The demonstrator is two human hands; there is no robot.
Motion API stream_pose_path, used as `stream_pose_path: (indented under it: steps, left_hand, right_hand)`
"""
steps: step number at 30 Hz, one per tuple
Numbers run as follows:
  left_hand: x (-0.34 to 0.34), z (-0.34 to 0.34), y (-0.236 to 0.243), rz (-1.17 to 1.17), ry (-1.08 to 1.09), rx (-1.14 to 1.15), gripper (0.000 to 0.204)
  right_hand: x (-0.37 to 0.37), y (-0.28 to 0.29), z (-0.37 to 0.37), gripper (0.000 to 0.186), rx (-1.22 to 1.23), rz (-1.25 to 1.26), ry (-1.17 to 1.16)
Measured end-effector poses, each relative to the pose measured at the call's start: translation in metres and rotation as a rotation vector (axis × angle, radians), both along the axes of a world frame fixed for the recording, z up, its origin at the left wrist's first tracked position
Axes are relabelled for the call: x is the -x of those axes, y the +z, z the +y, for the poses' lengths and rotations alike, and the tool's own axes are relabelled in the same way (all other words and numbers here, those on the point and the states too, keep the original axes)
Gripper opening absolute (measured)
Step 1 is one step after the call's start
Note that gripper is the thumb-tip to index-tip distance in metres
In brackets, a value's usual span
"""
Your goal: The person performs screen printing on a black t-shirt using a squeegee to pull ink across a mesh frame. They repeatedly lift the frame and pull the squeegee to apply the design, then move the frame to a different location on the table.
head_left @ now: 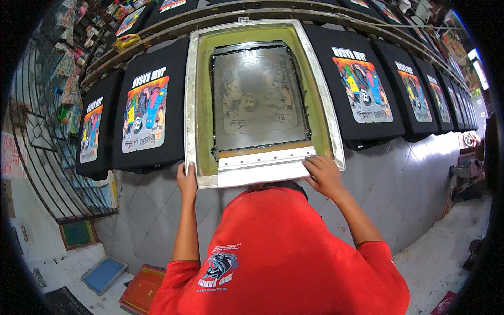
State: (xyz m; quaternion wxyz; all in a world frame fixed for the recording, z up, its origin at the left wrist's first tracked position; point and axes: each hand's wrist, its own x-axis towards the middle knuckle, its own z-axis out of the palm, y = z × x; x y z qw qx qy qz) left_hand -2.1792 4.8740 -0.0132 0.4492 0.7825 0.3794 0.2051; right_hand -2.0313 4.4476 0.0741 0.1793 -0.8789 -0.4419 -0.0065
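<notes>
A screen-printing frame [327, 113] with a pale metal border and a green mesh margin lies over a black shirt place on the long rack. Dark, wet-looking ink covers its middle, and a faint picture shows through. Along its near edge rests a wide silver squeegee [257, 172]. My left hand [187, 180] is closed around the frame's near left corner. At the other side, my right hand [323, 176] closes over the squeegee's right end, close to the frame's near right corner. Its palm side is hidden.
Black printed T-shirts [145, 107] are stretched in a row on both sides, with another row behind a wooden rail [336, 18]. A person in a red shirt [294, 252] fills the lower middle. Blue [104, 274] and red [143, 289] framed screens lean low at left, below a metal grille [39, 131].
</notes>
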Motion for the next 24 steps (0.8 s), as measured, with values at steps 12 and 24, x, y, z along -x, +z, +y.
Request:
stream_pose_path:
  steps: [12, 24]
  left_hand:
    - [-0.078, -0.059, 0.141, 0.187, -1.010, -0.666, 0.059]
    - [-0.338, 0.058, 0.140, 0.085, -0.806, -0.769, 0.037]
  right_hand:
    - [-0.062, 0.052, 0.041, 0.042, -0.035, 0.096, -0.074]
    - [-0.347, 0.042, 0.160, 0.047, -0.057, -0.047, -0.058]
